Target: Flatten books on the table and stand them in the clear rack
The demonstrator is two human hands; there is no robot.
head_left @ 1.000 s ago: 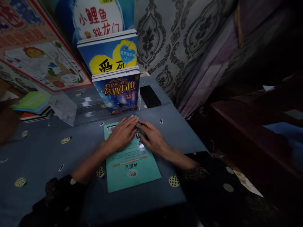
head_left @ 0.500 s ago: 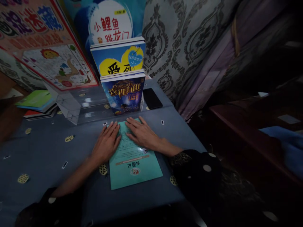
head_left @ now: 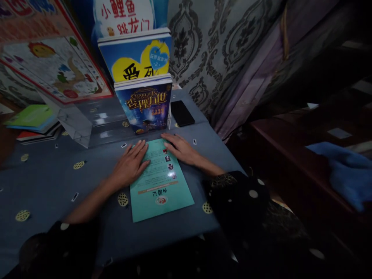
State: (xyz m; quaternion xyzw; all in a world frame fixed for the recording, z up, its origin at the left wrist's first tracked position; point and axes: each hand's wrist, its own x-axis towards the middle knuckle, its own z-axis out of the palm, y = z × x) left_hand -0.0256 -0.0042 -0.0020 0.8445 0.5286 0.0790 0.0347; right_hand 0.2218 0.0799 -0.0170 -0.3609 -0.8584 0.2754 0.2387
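Observation:
A teal book (head_left: 159,186) lies closed and flat on the table, its printed title upside down to me. My left hand (head_left: 130,162) rests flat across the book's left edge, fingers stretched toward the far end. At its far right corner, my right hand (head_left: 181,150) lies over the edge with fingers extended and the thumb on the cover. Neither hand grips anything. Just beyond the book stands a dark blue book (head_left: 147,108) in a clear stand, and a black phone (head_left: 182,113) lies right of that stand.
Behind the dark blue book, a blue-and-yellow book (head_left: 136,54) and another picture book (head_left: 124,17) stand upright. A large red-framed book (head_left: 58,66) leans on a clear holder at left, near stacked thin books (head_left: 36,118). The table's (head_left: 95,205) right edge runs beside a patterned curtain (head_left: 203,42).
My right hand has slid right, from the middle of the cover to its right edge, uncovering small pictures there. The left hand stays on the book. The whole view has shifted slightly.

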